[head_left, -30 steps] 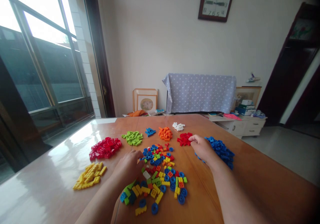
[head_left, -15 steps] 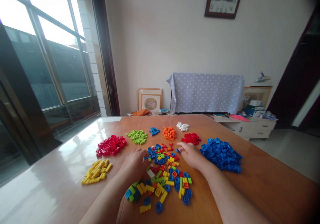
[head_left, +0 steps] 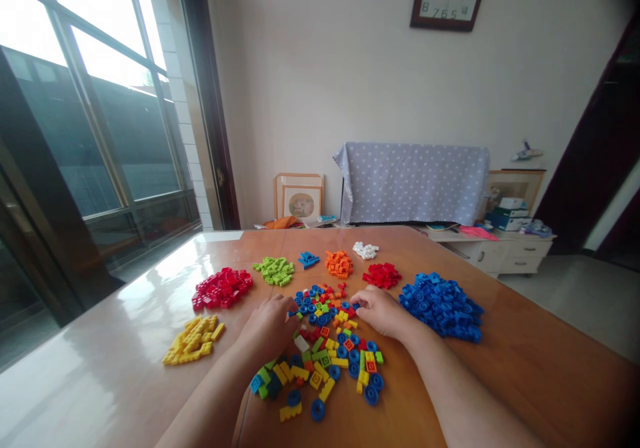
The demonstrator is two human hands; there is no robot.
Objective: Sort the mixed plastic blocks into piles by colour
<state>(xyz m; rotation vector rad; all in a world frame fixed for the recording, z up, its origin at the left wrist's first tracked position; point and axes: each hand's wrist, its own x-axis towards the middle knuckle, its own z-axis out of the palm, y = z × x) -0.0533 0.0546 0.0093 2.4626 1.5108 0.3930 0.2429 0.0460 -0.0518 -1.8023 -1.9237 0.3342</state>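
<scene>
Mixed toy building blocks (head_left: 325, 361) lie scattered in the middle of the table, among them blue round pieces and yellow, green, red and orange bricks. My left hand (head_left: 270, 323) is at the left edge of this mix, fingers curled together, with a small blue block (head_left: 291, 314) at its fingertips. On the right edge, my right hand (head_left: 383, 311) pinches another small blue block (head_left: 355, 306) between thumb and finger. The exact shape of both held blocks is partly hidden by the fingers.
Around the mix stand single-colour piles: yellow (head_left: 194, 341), dark red (head_left: 223, 289), light green (head_left: 274, 271), small blue (head_left: 309, 260), orange (head_left: 339, 265), white (head_left: 365, 251), red (head_left: 381, 276) and large blue (head_left: 441, 307). The wooden table (head_left: 530, 368) carries them all.
My right hand has shifted slightly left and nearer the mixed blocks, its fingers now lower around the blue block. My left hand has hardly moved. The view has tilted slightly.
</scene>
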